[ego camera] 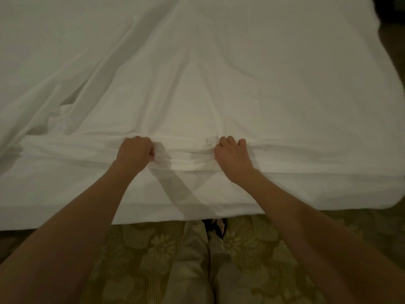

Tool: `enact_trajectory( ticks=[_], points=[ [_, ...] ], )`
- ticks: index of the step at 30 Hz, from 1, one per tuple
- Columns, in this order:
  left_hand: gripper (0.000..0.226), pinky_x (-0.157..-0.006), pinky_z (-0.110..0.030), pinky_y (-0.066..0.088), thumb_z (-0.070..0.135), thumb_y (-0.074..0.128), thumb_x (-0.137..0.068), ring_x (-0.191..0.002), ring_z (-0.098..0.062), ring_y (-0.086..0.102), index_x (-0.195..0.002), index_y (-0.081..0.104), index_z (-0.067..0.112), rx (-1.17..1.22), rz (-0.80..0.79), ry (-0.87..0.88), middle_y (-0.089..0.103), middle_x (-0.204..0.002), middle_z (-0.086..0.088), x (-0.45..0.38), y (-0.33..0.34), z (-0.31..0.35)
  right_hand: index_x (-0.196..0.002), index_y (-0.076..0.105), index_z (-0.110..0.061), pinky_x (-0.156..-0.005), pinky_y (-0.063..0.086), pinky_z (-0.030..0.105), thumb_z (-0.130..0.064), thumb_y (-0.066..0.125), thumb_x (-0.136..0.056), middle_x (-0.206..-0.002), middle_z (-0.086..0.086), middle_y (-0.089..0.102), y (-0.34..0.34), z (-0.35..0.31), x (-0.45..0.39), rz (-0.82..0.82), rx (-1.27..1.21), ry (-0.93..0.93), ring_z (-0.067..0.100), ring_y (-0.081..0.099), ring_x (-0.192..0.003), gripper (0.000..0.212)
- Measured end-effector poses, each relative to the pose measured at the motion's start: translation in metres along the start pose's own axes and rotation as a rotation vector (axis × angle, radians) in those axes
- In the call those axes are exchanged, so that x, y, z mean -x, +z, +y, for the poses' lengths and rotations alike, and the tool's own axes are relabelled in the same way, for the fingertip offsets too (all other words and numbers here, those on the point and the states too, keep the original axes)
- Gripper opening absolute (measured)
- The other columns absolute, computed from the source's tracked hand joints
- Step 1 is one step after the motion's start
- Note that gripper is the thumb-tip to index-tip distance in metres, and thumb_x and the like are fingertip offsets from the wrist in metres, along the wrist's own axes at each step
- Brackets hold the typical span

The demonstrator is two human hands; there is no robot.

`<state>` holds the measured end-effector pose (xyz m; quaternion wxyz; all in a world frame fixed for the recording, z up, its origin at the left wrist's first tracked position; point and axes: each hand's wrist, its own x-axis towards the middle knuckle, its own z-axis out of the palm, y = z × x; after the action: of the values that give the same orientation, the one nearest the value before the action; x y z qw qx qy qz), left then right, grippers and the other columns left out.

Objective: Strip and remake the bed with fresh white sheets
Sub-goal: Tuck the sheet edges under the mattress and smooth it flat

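A white sheet (197,73) lies spread over the bed (65,198), wrinkled, with long creases fanning out from the near edge. A folded band of the sheet runs along that near edge. My left hand (134,153) grips a bunch of this fold in a closed fist. My right hand (231,157) grips the same fold a little to the right, fingers curled into the cloth. Both hands are close together near the middle of the bed's near side.
I stand at the bed's near side on a green carpet with a floral pattern (142,255). My trouser legs (197,260) are below. The bed's right corner (392,194) drops off to dark floor. A deep loose fold (70,99) sits left.
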<state>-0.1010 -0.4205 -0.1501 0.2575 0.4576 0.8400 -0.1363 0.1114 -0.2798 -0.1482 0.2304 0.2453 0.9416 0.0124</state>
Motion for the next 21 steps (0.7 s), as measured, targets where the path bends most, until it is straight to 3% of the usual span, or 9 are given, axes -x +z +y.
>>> enact_trajectory(
  ticks=[2, 3, 5, 9, 11, 14, 17, 19, 21],
  points=[
    [0.015, -0.077, -0.033, 0.044, 0.023, 0.062, -0.088, -0.095, -0.028, 0.064, -0.094, 0.069, 0.012, -0.083, 0.029, 0.045, 0.068, -0.100, -0.008, 0.001, 0.002, 0.001, -0.081, 0.064, -0.015, -0.069, 0.039, 0.036, -0.017, 0.078, -0.071, -0.087, 0.003, 0.057, -0.003, 0.003, 0.005, 0.044, -0.059, -0.029, 0.022, 0.054, -0.080, 0.017],
    [0.015, -0.077, -0.036, 0.043, 0.022, 0.061, -0.088, -0.096, -0.031, 0.062, -0.094, 0.068, 0.010, -0.092, 0.101, 0.077, 0.066, -0.100, -0.011, 0.005, 0.004, 0.000, -0.091, 0.062, -0.012, -0.074, 0.037, 0.037, -0.018, 0.067, -0.084, -0.095, 0.006, 0.056, -0.001, 0.005, 0.008, 0.052, -0.099, -0.063, 0.024, 0.053, -0.088, 0.010],
    [0.018, -0.072, -0.044, 0.047, 0.017, 0.069, -0.083, -0.092, -0.036, 0.058, -0.094, 0.065, 0.004, -0.008, 0.293, 0.127, 0.063, -0.096, -0.016, 0.016, 0.012, -0.003, -0.106, 0.056, -0.008, -0.079, 0.032, 0.037, -0.017, 0.045, -0.099, -0.106, 0.008, 0.052, 0.003, 0.011, 0.014, 0.092, -0.150, -0.138, 0.026, 0.049, -0.096, 0.015],
    [0.067, -0.073, -0.050, 0.046, 0.025, 0.090, -0.056, -0.103, -0.037, 0.054, -0.114, 0.060, 0.010, 0.047, 0.300, 0.158, 0.057, -0.115, -0.012, 0.044, 0.021, -0.003, -0.109, 0.047, -0.007, -0.070, 0.022, 0.029, -0.011, 0.029, -0.104, -0.088, 0.002, 0.046, -0.006, 0.018, 0.037, 0.092, -0.306, -0.225, 0.016, 0.039, -0.067, 0.018],
    [0.062, -0.074, -0.051, 0.045, 0.022, 0.089, -0.060, -0.102, -0.037, 0.056, -0.114, 0.061, 0.011, 0.006, 0.321, 0.136, 0.059, -0.113, -0.012, 0.050, 0.023, -0.001, -0.105, 0.042, -0.008, -0.064, 0.020, 0.028, -0.010, 0.027, -0.104, -0.080, -0.001, 0.038, -0.014, 0.022, 0.044, 0.063, -0.376, -0.235, 0.012, 0.029, -0.060, 0.015],
    [0.028, -0.068, -0.045, 0.044, 0.012, 0.079, -0.072, -0.082, -0.036, 0.061, -0.096, 0.066, 0.006, -0.024, 0.345, 0.105, 0.064, -0.087, -0.013, 0.052, 0.020, 0.000, -0.102, 0.040, -0.009, -0.053, 0.019, 0.030, -0.002, 0.032, -0.101, -0.069, -0.004, 0.029, -0.022, 0.026, 0.049, 0.081, -0.413, -0.262, 0.010, 0.025, -0.057, 0.011],
    [0.010, -0.064, -0.041, 0.043, 0.002, 0.071, -0.074, -0.077, -0.038, 0.062, -0.084, 0.069, 0.005, 0.023, 0.279, 0.128, 0.066, -0.079, -0.017, 0.055, 0.012, 0.001, -0.112, 0.041, -0.006, -0.052, 0.018, 0.029, -0.004, 0.030, -0.102, -0.067, -0.005, 0.023, -0.021, 0.024, 0.049, 0.069, -0.319, -0.288, 0.008, 0.022, -0.055, 0.016],
    [0.011, -0.061, -0.037, 0.043, -0.001, 0.066, -0.074, -0.070, -0.035, 0.060, -0.070, 0.065, 0.009, 0.062, 0.224, 0.122, 0.061, -0.071, -0.014, 0.062, 0.013, -0.002, -0.115, 0.043, -0.004, -0.051, 0.019, 0.027, -0.012, 0.029, -0.104, -0.068, -0.002, 0.034, -0.018, 0.020, 0.046, 0.085, -0.295, -0.288, 0.013, 0.037, -0.056, 0.019],
    [0.029, -0.054, -0.031, 0.035, -0.003, 0.063, -0.075, -0.059, -0.026, 0.049, -0.059, 0.051, 0.017, 0.065, 0.223, 0.112, 0.048, -0.060, -0.004, 0.069, 0.022, -0.002, -0.110, 0.049, -0.002, -0.055, 0.029, 0.030, -0.026, 0.034, -0.104, -0.072, 0.006, 0.053, -0.008, 0.016, 0.045, 0.122, -0.278, -0.324, 0.024, 0.055, -0.062, 0.029]
  ],
)
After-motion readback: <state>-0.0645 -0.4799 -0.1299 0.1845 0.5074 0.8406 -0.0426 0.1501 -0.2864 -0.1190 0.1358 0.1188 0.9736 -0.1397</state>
